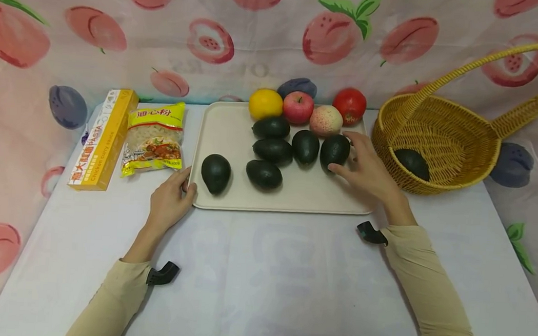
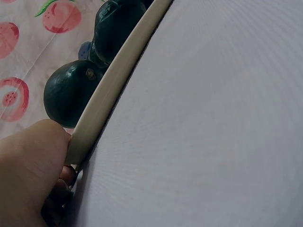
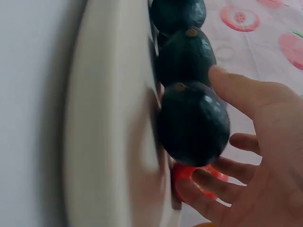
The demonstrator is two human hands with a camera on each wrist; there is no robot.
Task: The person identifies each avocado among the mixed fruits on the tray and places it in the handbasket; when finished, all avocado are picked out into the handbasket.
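Several dark green avocados point(image 1: 264, 175) lie on a cream tray point(image 1: 285, 202). My left hand point(image 1: 169, 199) grips the tray's left edge near the front corner; the left wrist view shows the thumb by the rim point(image 2: 102, 106) and the other fingers curled low beside it. At the tray's right side, my right hand point(image 1: 366, 163) is spread around the rightmost avocado point(image 1: 334, 152). In the right wrist view, the thumb is by the upper side of that avocado point(image 3: 194, 125), and the spread fingers point(image 3: 227, 184) reach past it with gaps between them.
A wicker basket point(image 1: 472, 170) with a tall handle stands right of the tray, one avocado point(image 1: 412, 164) inside. Along the tray's back sit a lemon point(image 1: 265, 104), an apple point(image 1: 298, 108), a peach point(image 1: 326, 121) and a tomato point(image 1: 349, 106). A pasta box point(image 1: 104, 140) and pasta bag point(image 1: 154, 139) lie left.
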